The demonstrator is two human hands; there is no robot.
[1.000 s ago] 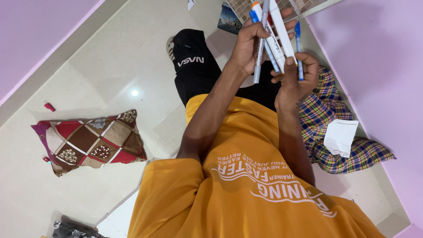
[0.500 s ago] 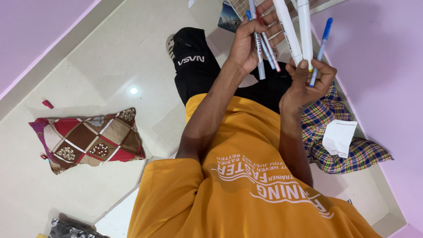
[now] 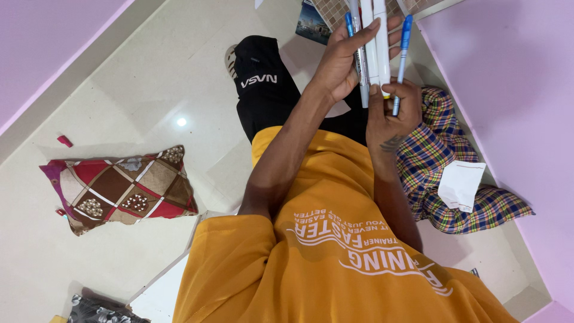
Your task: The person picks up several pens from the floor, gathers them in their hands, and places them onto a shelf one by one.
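Hands raised together — left grip point(image 3: 344, 60) around pens point(image 3: 372, 42), right grip point(image 3: 391, 110) pinching blue pen point(image 3: 400, 57).

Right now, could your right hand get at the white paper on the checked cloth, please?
Probably yes: the white paper lies uncovered on the checked cloth beside that arm. But the right hand grips a blue pen and steadies the white markers in the left hand.

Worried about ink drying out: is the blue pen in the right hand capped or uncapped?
Capped, it seems: the blue pen in the right hand ends in a blue cap at the top; no writing tip shows.
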